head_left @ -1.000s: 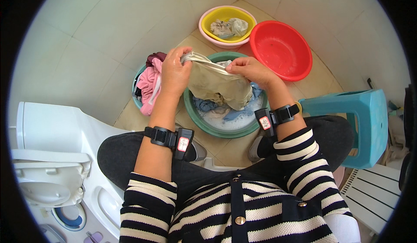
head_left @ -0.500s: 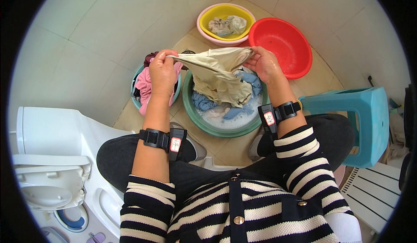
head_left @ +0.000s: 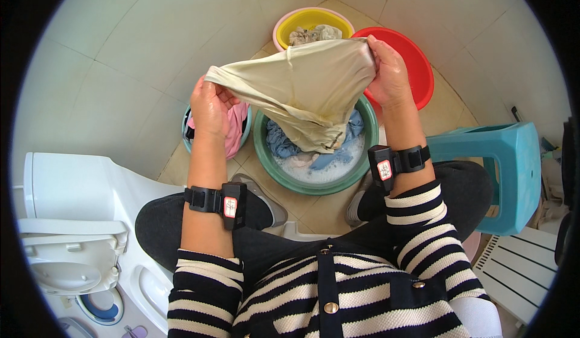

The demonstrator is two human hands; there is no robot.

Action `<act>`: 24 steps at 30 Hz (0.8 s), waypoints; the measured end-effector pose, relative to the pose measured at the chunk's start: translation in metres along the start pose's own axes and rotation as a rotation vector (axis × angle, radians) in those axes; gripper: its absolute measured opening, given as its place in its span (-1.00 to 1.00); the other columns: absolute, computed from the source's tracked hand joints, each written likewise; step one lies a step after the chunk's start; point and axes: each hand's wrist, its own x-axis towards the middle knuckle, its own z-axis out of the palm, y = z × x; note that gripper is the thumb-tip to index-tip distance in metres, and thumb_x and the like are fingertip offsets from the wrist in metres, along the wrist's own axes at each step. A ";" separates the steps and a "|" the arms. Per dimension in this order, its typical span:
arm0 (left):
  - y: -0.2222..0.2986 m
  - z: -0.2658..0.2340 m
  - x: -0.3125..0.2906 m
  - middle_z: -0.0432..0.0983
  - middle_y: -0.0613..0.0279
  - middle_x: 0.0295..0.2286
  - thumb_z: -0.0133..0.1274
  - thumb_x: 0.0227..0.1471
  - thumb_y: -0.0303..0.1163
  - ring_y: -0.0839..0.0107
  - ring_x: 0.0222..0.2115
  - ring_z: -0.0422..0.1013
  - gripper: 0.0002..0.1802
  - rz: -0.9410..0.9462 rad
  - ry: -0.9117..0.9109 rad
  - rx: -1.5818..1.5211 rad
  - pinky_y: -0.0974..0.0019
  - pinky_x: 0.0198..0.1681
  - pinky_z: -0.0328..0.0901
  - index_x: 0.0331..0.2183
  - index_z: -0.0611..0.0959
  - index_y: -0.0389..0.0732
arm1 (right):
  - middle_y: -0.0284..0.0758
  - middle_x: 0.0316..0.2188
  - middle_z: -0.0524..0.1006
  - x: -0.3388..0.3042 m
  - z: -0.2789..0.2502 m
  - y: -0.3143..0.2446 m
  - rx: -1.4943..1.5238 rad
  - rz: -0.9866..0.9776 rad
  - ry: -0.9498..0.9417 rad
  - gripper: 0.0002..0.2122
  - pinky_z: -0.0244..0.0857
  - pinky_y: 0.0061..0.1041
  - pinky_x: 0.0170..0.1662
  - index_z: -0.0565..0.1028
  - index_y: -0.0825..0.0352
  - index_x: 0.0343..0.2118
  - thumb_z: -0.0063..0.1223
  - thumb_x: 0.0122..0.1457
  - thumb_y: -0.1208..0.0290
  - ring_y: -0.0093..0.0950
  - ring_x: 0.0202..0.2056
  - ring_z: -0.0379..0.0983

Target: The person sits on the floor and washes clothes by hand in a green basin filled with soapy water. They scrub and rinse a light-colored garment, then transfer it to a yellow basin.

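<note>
A cream-coloured garment (head_left: 296,87) with darker stains is stretched wide between my hands; its exact kind is unclear. My left hand (head_left: 211,111) is closed on one upper corner. Gripping the opposite corner, higher up, is my right hand (head_left: 389,75). The lower folds hang over a green basin (head_left: 320,188), where blue wet clothing (head_left: 280,141) sits in water with white suds (head_left: 323,173). Part of the basin's far side is hidden behind the cloth.
Left of the green basin, a light-blue basin (head_left: 185,133) holds pink clothing (head_left: 235,135). Beyond the garment are a yellow basin (head_left: 311,15) with crumpled cloth and a red basin (head_left: 420,66). A teal stool (head_left: 513,175) stands right, a white toilet (head_left: 66,181) left.
Both hands have moved apart, the left leftward and lower, the right rightward. The cream garment is now spread wider and flatter, covering more of the far basins.
</note>
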 end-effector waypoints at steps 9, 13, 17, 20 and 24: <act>0.026 0.023 -0.005 0.52 0.29 -0.41 -0.12 0.15 -0.29 0.58 -0.51 0.40 -0.72 0.027 0.043 -0.142 0.52 -0.56 0.23 -0.23 0.55 -0.27 | -0.35 -0.37 0.54 -0.006 0.008 -0.020 0.038 -0.080 -0.057 -0.84 0.36 -0.54 -0.22 0.48 0.38 -0.31 -0.07 0.22 0.39 -0.56 -0.33 0.46; 0.043 0.021 -0.007 0.53 0.30 -0.34 -0.09 0.11 -0.31 0.59 -0.45 0.40 -0.71 -0.073 -0.166 0.097 0.51 -0.40 0.33 -0.19 0.56 -0.26 | -0.39 -0.38 0.52 -0.011 0.021 -0.018 0.012 -0.074 -0.056 -0.86 0.35 -0.59 -0.25 0.47 0.37 -0.30 -0.05 0.22 0.40 -0.59 -0.34 0.44; 0.027 0.031 -0.019 0.48 0.26 -0.23 -0.01 -0.01 -0.42 0.59 -0.40 0.37 -0.61 -0.183 -0.416 0.540 0.51 -0.35 0.31 -0.08 0.51 -0.23 | -0.46 -0.42 0.48 -0.019 0.041 -0.002 -0.131 -0.015 -0.123 -0.87 0.32 -0.66 -0.29 0.48 0.32 -0.32 0.02 0.19 0.36 -0.67 -0.39 0.40; -0.002 0.045 -0.031 0.26 0.18 0.02 0.08 -0.24 -0.54 0.37 -0.17 0.35 -0.26 -0.155 -0.451 0.654 0.41 -0.15 0.30 0.10 0.36 -0.14 | -0.48 -0.43 0.47 -0.028 0.055 0.011 -0.290 0.125 -0.264 -0.87 0.29 -0.69 -0.30 0.49 0.29 -0.33 0.05 0.17 0.34 -0.68 -0.40 0.38; -0.039 0.043 -0.033 0.42 0.14 -0.12 0.18 -0.23 -0.47 0.38 -0.18 0.38 -0.37 0.127 -0.553 0.801 0.34 -0.12 0.31 0.00 0.47 -0.17 | -0.49 -0.41 0.51 -0.045 0.066 0.028 -0.393 0.316 -0.582 -0.84 0.29 -0.68 -0.28 0.51 0.28 -0.33 0.06 0.16 0.30 -0.69 -0.37 0.39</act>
